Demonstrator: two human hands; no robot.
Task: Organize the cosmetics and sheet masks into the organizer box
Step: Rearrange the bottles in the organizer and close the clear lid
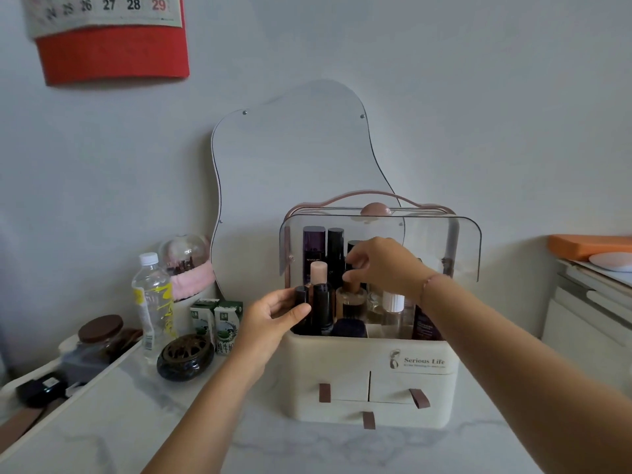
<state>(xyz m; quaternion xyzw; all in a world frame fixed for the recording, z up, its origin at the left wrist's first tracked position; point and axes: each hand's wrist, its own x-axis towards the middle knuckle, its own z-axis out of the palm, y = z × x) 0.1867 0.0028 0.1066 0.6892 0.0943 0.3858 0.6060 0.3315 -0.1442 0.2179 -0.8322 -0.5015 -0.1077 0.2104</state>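
Organizer box point(371, 378) stands on the desk point(136, 422) at 3 o'clock from the water bottle point(152, 302), left hand point(273, 314) clamped on a dark tube point(302, 309) inside, right hand point(383, 265) pinching a round cap point(352, 287).

I can't read the small line under "Serious Life" on the organizer box point(372, 381), too tiny. Right hand point(383, 265) covers the top of the amber bottle point(350, 299) and most of the dark bottle behind it. Left hand point(270, 319) hides the lower part of a black tube point(302, 302); whether the fingers point(301, 311) really grip it, can't tell. Calendar point(102, 15) is cut by the top edge, dates on its left are blurred. Tray point(20, 443) at left is cut off by the edge.
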